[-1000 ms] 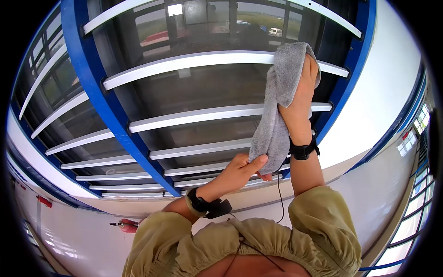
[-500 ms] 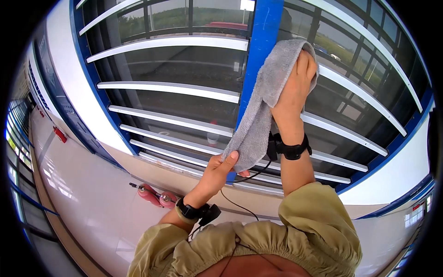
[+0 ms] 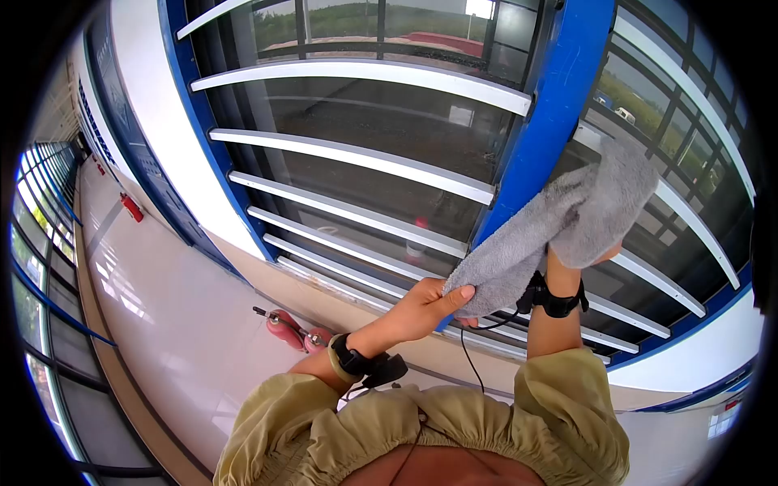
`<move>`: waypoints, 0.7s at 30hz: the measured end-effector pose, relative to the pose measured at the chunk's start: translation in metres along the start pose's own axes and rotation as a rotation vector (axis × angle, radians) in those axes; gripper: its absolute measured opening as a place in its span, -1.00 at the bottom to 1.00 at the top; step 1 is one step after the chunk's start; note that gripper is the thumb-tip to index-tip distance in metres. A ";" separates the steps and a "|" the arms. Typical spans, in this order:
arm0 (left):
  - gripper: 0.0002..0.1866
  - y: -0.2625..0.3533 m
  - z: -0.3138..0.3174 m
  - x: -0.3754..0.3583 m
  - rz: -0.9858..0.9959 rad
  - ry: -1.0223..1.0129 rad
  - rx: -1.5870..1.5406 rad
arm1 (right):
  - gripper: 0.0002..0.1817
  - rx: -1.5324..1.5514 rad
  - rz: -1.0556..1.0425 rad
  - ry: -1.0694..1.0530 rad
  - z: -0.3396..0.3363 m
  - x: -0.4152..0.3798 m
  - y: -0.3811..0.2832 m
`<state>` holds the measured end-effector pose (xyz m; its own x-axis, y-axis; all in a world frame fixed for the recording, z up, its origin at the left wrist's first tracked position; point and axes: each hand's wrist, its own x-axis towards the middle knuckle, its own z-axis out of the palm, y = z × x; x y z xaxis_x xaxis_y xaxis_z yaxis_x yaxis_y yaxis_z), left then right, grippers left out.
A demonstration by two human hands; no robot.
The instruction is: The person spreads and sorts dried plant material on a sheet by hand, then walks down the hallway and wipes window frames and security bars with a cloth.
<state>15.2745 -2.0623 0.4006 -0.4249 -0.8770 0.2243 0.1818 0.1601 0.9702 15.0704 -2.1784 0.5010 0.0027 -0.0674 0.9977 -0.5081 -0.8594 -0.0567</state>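
A grey cloth is stretched slantwise between my two hands in front of the barred window. My left hand pinches its lower left end between thumb and fingers, close to the blue post. The upper right end is bunched over my right hand, which is at the white bars right of the post. Cloth covers most of that hand; only a small part and the wrist show. The cloth's top end is slightly blurred. Both wrists wear black straps with small devices and a cable.
White horizontal bars cross the dark window glass on both sides of the post. Pink rounded objects with a black-tipped rod are on the floor by the wall. A red fire extinguisher stands farther down the corridor.
The view has shifted, so the window sits farther right. My right hand has moved down and right relative to the post, and the cloth now drapes over its fingers. My left hand keeps its pinch.
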 end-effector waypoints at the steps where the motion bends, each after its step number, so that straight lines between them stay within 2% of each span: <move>1: -0.52 0.004 -0.008 0.001 0.011 -0.030 0.028 | -0.50 0.044 0.007 -0.007 0.000 -0.004 -0.010; 6: -0.53 0.024 -0.031 0.005 0.115 0.031 -0.092 | -0.57 0.016 -0.096 -0.102 0.042 0.027 -0.060; 8: -0.53 0.025 -0.044 0.004 0.121 -0.005 -0.115 | -0.60 -0.116 -0.168 -0.137 0.072 0.050 -0.073; 11: -0.52 0.012 -0.076 -0.004 0.061 -0.141 -0.157 | -0.65 -0.595 -0.287 -0.219 0.115 0.065 -0.087; 12: -0.52 0.019 -0.086 -0.012 0.042 -0.151 -0.191 | -0.60 -0.610 -0.214 -0.202 0.125 0.064 -0.093; 15: -0.52 0.030 -0.140 -0.041 0.122 -0.150 -0.163 | -0.66 -0.616 -0.281 -0.154 0.173 0.070 -0.117; 20: -0.52 0.055 -0.245 -0.105 0.065 0.072 -0.160 | -0.74 -0.459 -0.350 -0.132 0.316 0.073 -0.178; 21: -0.52 0.056 -0.264 -0.116 0.080 0.137 -0.235 | -0.75 -0.428 -0.363 -0.117 0.348 0.073 -0.189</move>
<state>15.5680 -2.0708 0.4043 -0.2798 -0.9216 0.2691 0.4176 0.1355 0.8985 15.4665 -2.1971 0.5718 0.3252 0.1172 0.9384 -0.7601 -0.5580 0.3331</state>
